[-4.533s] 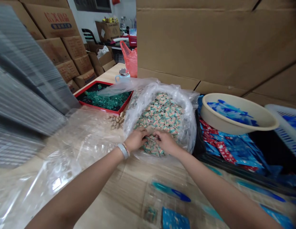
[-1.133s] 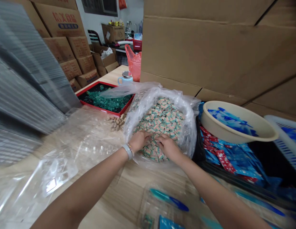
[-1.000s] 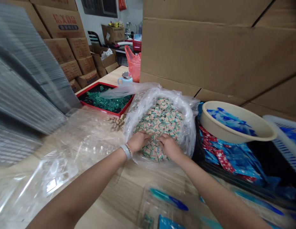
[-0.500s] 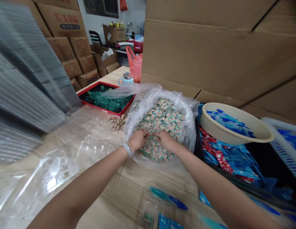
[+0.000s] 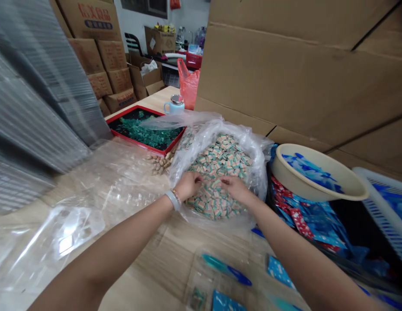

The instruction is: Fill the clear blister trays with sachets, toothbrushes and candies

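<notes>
A clear plastic bag [image 5: 257, 162], its mouth rolled open, is full of small flat pieces [image 5: 220, 162] striped in pink, cream and green. Over the left part of the heap is my left hand [image 5: 188, 184], fingers curled together, a pale band at its wrist. My right hand [image 5: 236, 187] faces it across a small gap, thumb and fingers pinched. Whatever either hand grips is too small to make out. Below the bag lies a clear plastic tray [image 5: 196, 263] bearing a teal-and-blue long item [image 5: 225, 268] and a blue packet [image 5: 227, 301].
Left are clear plastic trays [image 5: 81, 220] and a red-rimmed tray [image 5: 136, 140] of green pieces. Peanut-like nuts [image 5: 160, 164] and a blue mug [image 5: 175, 106] lie beyond. Right stand a cream basin [image 5: 320, 190], red and blue packets [image 5: 317, 220] and a white basket [image 5: 382, 207]. Cardboard [image 5: 285, 73] walls the back.
My hands have drawn apart from each other, the right one moving rightward and the left slightly left. Both stay over the striped pieces. The camera view has shifted a little.
</notes>
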Available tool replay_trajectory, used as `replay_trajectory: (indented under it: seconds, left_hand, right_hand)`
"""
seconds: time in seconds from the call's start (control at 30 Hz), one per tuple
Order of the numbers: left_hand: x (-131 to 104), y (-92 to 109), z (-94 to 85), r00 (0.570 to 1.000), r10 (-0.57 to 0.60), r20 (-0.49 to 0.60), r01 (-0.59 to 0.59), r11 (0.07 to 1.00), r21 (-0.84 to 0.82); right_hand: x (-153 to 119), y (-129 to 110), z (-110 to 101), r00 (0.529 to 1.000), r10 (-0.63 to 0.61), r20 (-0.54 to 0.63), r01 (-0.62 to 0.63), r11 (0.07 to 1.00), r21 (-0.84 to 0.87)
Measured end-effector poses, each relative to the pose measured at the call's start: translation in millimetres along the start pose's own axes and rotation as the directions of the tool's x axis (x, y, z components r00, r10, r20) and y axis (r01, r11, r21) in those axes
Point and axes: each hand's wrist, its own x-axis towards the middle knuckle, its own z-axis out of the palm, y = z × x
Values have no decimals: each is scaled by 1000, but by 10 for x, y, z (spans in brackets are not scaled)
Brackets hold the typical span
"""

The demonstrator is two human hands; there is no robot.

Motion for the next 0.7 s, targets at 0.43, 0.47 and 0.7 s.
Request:
replay_trajectory:
  seconds: [0.43, 0.47, 0.7]
  left_hand:
    - [-47, 16, -6, 994, 93, 49, -92, 995, -24]
    - [-61, 41, -2, 990, 135, 48, -137, 989, 48]
    - [-95, 114, 61, 971, 202, 128, -229, 940, 251]
  right_hand:
    - [-238, -395, 146, 992, -105, -65, 74, 930, -361]
    - [-260, -377, 154, 991, -112, -73, 82, 938, -336]
    - [-290, -224, 199, 992, -118, -41, 107, 972, -209]
